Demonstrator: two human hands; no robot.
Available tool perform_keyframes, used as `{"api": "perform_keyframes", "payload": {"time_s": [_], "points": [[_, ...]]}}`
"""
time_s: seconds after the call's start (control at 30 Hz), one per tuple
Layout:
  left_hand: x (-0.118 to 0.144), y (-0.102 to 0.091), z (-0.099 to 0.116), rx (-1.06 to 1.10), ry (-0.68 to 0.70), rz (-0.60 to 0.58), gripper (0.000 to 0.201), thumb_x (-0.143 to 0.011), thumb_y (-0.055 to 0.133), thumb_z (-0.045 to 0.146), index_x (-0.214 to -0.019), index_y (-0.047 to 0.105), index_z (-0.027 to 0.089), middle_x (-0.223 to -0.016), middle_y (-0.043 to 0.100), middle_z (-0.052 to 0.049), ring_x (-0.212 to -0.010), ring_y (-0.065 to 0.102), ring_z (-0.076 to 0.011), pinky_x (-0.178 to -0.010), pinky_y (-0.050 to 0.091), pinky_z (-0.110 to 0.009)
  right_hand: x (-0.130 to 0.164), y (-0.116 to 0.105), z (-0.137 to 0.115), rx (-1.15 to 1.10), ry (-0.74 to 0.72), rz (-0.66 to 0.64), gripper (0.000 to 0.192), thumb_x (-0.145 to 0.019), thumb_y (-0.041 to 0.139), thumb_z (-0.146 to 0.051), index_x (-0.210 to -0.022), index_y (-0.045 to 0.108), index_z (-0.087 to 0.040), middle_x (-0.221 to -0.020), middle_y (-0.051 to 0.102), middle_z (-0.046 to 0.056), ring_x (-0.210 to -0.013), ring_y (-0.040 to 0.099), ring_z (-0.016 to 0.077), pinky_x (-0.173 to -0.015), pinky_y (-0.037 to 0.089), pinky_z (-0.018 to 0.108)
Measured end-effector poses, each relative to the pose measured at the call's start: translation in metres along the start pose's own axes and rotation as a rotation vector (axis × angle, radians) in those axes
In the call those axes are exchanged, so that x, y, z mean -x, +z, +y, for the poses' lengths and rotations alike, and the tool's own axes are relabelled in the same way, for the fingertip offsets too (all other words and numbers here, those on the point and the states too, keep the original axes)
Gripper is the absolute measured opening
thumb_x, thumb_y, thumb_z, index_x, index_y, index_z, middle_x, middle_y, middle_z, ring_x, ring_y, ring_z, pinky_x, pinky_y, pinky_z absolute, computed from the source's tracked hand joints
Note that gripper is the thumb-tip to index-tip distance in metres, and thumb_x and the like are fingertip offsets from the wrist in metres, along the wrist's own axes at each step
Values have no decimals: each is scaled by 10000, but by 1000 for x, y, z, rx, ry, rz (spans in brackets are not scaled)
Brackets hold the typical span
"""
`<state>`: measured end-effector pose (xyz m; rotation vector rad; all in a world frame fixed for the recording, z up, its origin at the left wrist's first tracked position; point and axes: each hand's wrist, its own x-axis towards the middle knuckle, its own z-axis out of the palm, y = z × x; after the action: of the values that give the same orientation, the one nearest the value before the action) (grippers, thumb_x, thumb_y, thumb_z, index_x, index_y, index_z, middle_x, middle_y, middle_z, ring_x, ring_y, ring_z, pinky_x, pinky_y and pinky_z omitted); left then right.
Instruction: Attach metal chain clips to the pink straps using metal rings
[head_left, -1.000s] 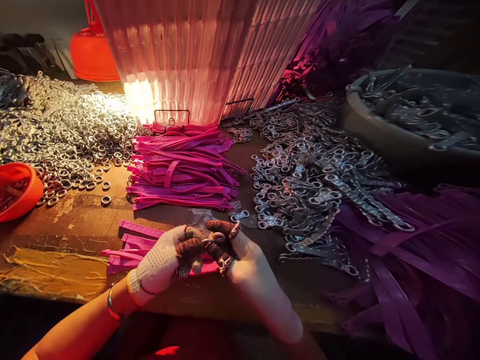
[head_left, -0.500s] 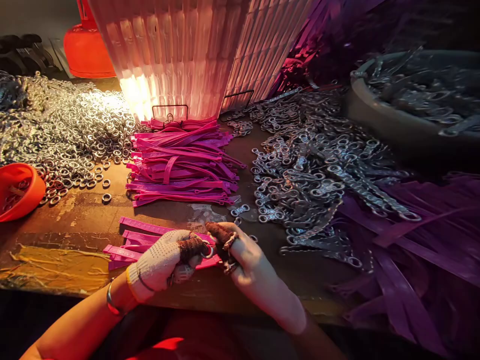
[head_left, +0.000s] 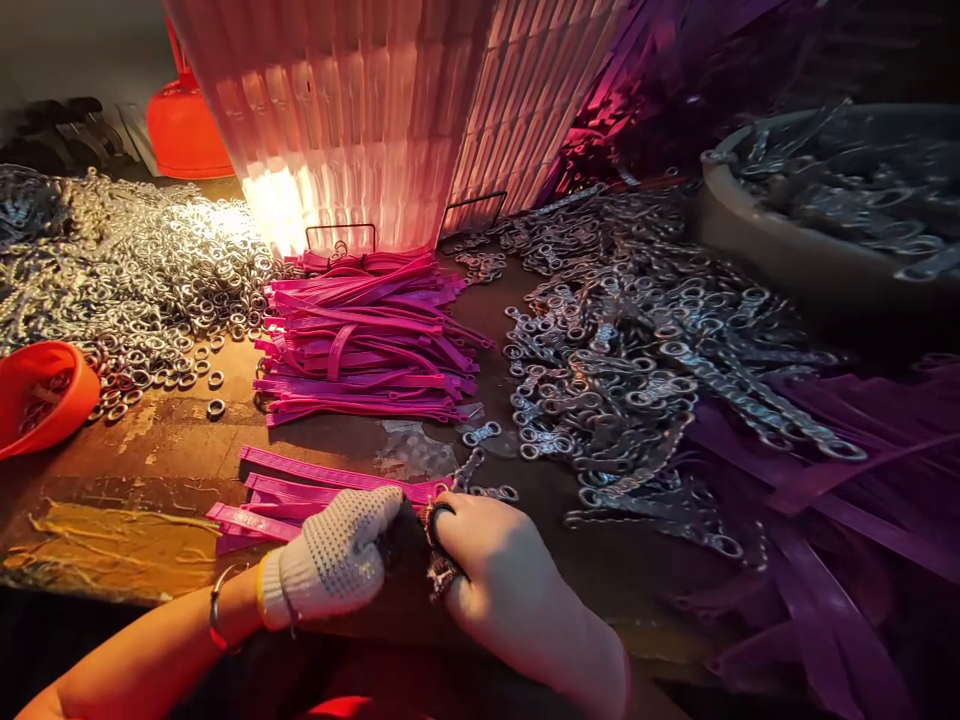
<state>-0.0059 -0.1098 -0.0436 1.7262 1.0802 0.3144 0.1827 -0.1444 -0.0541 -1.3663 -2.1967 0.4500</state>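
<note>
My left hand (head_left: 334, 550), in a white dotted work glove, is closed low over the front of the table, knuckles up. My right hand (head_left: 502, 565), with dark worn covers on its fingers, is closed against it, fingertips nearly meeting. What the fingers of both hands hold is hidden from this angle. Just behind the left hand lie a few loose pink straps (head_left: 300, 470), partly covered by it. Several small metal links (head_left: 481, 434) lie beyond the right hand. Farther back is a thick pile of pink straps (head_left: 367, 345).
Metal rings (head_left: 142, 280) are heaped at left, by an orange bowl (head_left: 84, 395). Metal links (head_left: 600, 370) spread at right, near a large tub (head_left: 795, 240) of metal pieces. Purple straps (head_left: 817, 590) hang over the right edge. A ribbed panel (head_left: 360, 130) stands behind.
Both hands have turned over and lowered slightly. The metal ring seen earlier at the left fingers is now out of sight. The view has shifted a little.
</note>
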Motion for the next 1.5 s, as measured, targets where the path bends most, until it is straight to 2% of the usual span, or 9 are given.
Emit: {"api": "perform_keyframes", "payload": {"time_s": [0.2, 0.33, 0.4, 0.5, 0.6, 0.93, 1.2, 1.33, 1.5], "points": [[-8, -10, -4, 463, -169, 105, 370, -953, 407, 509, -756, 438, 198, -541, 433, 60, -426, 340, -75, -412, 274, -192, -12, 31, -18, 31, 128, 220, 174, -814, 451, -152, -670, 536, -196, -638, 579, 41, -577, 485, 163, -571, 265, 307], [-34, -43, -21, -265, 100, 233, 156, -908, 450, 188, -870, 595, 145, -853, 631, -64, -749, 587, -152, -672, 484, -255, -29, 39, -10, 118, 206, 84, 145, -808, 510, -102, -741, 610, -182, -694, 635, 51, -626, 538, 185, -596, 328, 306], [-53, -61, -29, -687, 134, 257, 347, -865, 403, 61, -1127, 620, 131, -1140, 626, -132, -898, 625, -199, -759, 512, -320, -39, 40, -5, 250, 202, 34, 168, -758, 549, -60, -830, 666, -157, -918, 682, 120, -835, 586, 246, -725, 389, 341], [-73, -74, -37, -1080, 9, 237, 553, -908, 301, 45, -1404, 482, 210, -1308, 547, -173, -744, 656, -199, -630, 523, -358, -49, 46, -2, 350, 200, -62, 200, -763, 576, -59, -896, 701, -142, -1208, 626, 175, -1081, 531, 314, -845, 406, 414], [-71, -73, -48, -1223, 22, 215, 545, -960, 257, 113, -1426, 478, 287, -1221, 575, -173, -626, 637, -194, -546, 486, -347, -45, 52, -3, 363, 197, -162, 158, -780, 597, -87, -870, 708, -152, -1168, 636, 171, -1040, 535, 314, -760, 429, 409], [-36, -97, -59, -1242, 101, 160, 466, -933, 334, 80, -1291, 605, 201, -1052, 645, -120, -774, 630, -202, -617, 480, -296, -16, 41, 11, 346, 198, -64, 221, -645, 592, -6, -770, 692, -158, -1204, 652, 145, -1089, 544, 313, -823, 456, 418], [-97, -58, -8, -969, 110, 206, 436, -925, 384, 120, -1329, 533, 188, -1267, 584, -117, -945, 664, -212, -745, 532, -307, -50, 33, 16, 437, 220, -66, 183, -744, 597, -71, -878, 720, -95, -1441, 486, 221, -1324, 394, 381, -978, 379, 497], [-126, -42, -2, -949, -21, 141, 375, -956, 311, 172, -1222, 576, 173, -1191, 583, -153, -820, 673, -234, -661, 506, -338, -51, 33, 18, 391, 205, -220, 243, -701, 633, -88, -923, 730, -100, -1250, 625, 218, -1165, 519, 368, -894, 434, 468], [-128, -38, -9, -898, -31, 141, 339, -963, 303, 215, -1105, 606, 165, -1146, 595, -143, -837, 661, -256, -664, 487, -338, -32, 35, 26, 322, 164, -45, 253, -662, 571, -19, -824, 711, -154, -1126, 673, 146, -1012, 579, 289, -850, 469, 378]]}}
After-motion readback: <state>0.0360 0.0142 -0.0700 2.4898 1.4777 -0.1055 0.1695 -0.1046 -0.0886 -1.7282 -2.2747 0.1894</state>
